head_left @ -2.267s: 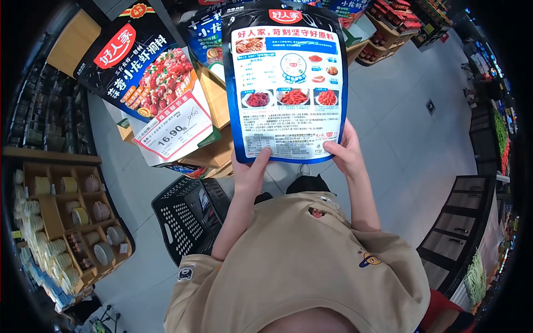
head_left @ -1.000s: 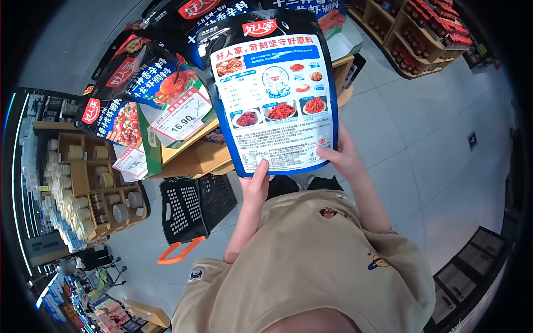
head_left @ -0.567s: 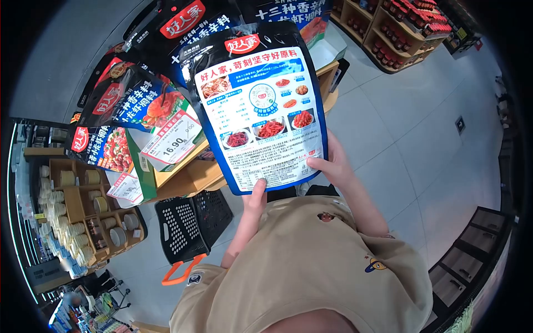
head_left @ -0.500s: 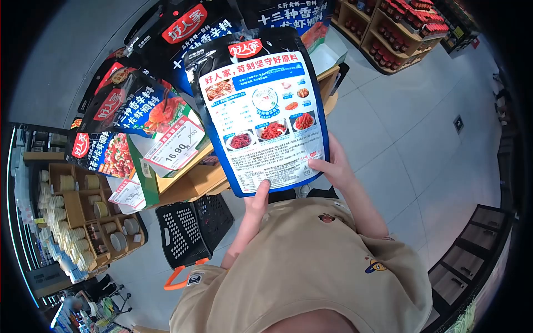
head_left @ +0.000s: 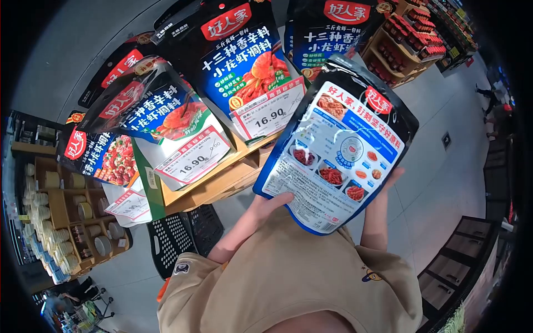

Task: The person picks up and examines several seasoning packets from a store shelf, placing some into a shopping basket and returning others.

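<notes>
Your left hand [head_left: 265, 206] and right hand [head_left: 383, 191] both clasping a tilted seasoning pouch [head_left: 338, 150], centre right of the frame, priced pouches [head_left: 244, 66] on a shelf behind

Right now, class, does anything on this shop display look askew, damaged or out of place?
Nothing looks damaged or spilled. The pouch held in both hands, left hand and right hand, is tilted, back label facing the camera. The display pouches lean unevenly behind their price tags.

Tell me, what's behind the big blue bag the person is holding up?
Behind the bag, only the right hand's fingertips peek past its edge; the rest of that hand is hidden. The left hand grips its bottom corner. Grey floor lies beyond.
</notes>
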Action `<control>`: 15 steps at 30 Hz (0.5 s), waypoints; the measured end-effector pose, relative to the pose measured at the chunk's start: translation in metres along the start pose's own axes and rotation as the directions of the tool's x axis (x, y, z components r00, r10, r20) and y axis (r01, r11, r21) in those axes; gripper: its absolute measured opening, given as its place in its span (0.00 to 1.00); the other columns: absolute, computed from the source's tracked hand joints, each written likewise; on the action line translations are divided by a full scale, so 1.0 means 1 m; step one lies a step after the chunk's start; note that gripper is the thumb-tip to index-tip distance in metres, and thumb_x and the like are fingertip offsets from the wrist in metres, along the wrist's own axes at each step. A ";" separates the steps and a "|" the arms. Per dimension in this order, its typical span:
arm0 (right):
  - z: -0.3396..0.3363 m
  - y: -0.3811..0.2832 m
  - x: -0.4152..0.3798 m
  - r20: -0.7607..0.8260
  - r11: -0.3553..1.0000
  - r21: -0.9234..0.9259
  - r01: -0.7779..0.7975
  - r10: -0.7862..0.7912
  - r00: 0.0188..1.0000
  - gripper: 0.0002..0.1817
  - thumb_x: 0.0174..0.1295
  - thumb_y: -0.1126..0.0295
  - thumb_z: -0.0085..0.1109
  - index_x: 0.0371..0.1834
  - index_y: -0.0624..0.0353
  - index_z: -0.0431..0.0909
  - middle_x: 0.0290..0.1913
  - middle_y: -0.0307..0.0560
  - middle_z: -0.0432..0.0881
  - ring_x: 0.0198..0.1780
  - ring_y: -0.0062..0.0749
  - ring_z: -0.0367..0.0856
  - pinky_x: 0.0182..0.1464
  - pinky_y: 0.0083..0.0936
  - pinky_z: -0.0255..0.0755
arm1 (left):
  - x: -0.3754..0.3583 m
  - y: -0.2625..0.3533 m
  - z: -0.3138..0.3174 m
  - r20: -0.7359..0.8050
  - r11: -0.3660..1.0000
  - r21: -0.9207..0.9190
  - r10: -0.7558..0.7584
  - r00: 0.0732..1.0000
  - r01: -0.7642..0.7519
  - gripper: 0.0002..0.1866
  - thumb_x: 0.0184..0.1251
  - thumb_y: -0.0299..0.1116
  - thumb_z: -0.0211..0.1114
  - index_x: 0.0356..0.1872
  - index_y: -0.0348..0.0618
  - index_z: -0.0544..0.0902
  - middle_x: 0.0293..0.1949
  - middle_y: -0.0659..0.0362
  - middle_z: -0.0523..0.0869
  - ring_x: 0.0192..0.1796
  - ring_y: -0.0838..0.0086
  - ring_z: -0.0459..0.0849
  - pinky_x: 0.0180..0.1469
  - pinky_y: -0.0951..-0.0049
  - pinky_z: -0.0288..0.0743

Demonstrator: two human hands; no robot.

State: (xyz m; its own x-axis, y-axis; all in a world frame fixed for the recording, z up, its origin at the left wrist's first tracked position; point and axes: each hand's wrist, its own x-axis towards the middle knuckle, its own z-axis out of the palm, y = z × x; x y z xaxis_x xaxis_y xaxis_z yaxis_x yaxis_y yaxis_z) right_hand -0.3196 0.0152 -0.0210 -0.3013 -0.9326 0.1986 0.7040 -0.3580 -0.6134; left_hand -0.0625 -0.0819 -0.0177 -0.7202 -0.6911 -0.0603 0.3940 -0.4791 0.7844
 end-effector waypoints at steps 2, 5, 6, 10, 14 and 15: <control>-0.009 -0.006 0.003 -0.004 0.994 0.105 0.022 -0.022 1.000 0.39 0.49 0.45 0.52 0.61 0.53 0.51 0.60 0.50 0.58 0.58 0.43 0.61 0.55 0.36 0.61 | 0.001 0.009 0.004 0.019 0.937 -0.042 -0.348 0.937 0.348 0.26 0.54 0.25 0.56 0.55 0.40 0.61 0.50 0.58 0.71 0.51 0.74 0.71 0.52 0.72 0.64; -0.008 -0.012 0.016 -0.108 0.993 0.113 -0.029 0.041 0.993 0.37 0.50 0.46 0.49 0.61 0.50 0.51 0.60 0.49 0.57 0.58 0.44 0.60 0.56 0.38 0.60 | 0.004 0.014 0.015 0.104 0.898 -0.181 -0.388 0.916 0.401 0.25 0.55 0.27 0.55 0.55 0.41 0.62 0.51 0.57 0.71 0.52 0.73 0.70 0.53 0.71 0.64; -0.006 -0.015 0.021 -0.150 0.993 0.096 -0.062 0.076 0.986 0.36 0.51 0.46 0.49 0.61 0.49 0.51 0.61 0.49 0.56 0.59 0.44 0.59 0.56 0.38 0.60 | 0.005 0.016 0.020 0.170 0.863 -0.270 -0.393 0.904 0.426 0.24 0.55 0.27 0.55 0.55 0.41 0.62 0.51 0.57 0.71 0.53 0.72 0.70 0.54 0.71 0.64; -0.001 -0.038 0.042 -0.322 0.962 0.001 -0.272 0.257 0.911 0.33 0.53 0.46 0.45 0.61 0.44 0.52 0.62 0.48 0.55 0.60 0.46 0.57 0.56 0.40 0.58 | 0.006 -0.008 0.016 0.334 0.748 -0.483 -0.323 0.885 0.456 0.21 0.54 0.27 0.53 0.52 0.35 0.65 0.46 0.53 0.75 0.47 0.69 0.76 0.50 0.70 0.69; -0.008 -0.042 0.047 0.219 0.847 -0.118 0.518 -0.486 0.846 0.28 0.56 0.49 0.41 0.59 0.44 0.52 0.61 0.52 0.54 0.60 0.48 0.56 0.58 0.40 0.55 | -0.017 -0.002 0.013 0.307 0.954 0.107 -0.299 0.904 0.279 0.21 0.56 0.29 0.54 0.51 0.34 0.66 0.47 0.53 0.74 0.49 0.75 0.73 0.53 0.76 0.65; 0.024 -0.042 0.042 0.118 0.708 -0.485 0.514 -0.529 0.840 0.29 0.54 0.50 0.44 0.57 0.50 0.55 0.56 0.56 0.61 0.56 0.46 0.62 0.56 0.37 0.57 | -0.022 -0.004 0.011 0.296 0.931 -0.038 -0.337 0.894 0.364 0.19 0.56 0.28 0.55 0.50 0.34 0.68 0.46 0.54 0.75 0.48 0.77 0.73 0.52 0.79 0.65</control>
State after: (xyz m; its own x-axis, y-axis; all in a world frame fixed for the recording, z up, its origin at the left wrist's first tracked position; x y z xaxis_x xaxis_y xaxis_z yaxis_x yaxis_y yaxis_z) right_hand -0.3466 -0.0105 0.0311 -0.5495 -0.5996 0.5819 0.0313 -0.7108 -0.7027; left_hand -0.0544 -0.0582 -0.0129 -0.9455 -0.2961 -0.1354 0.1268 -0.7179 0.6845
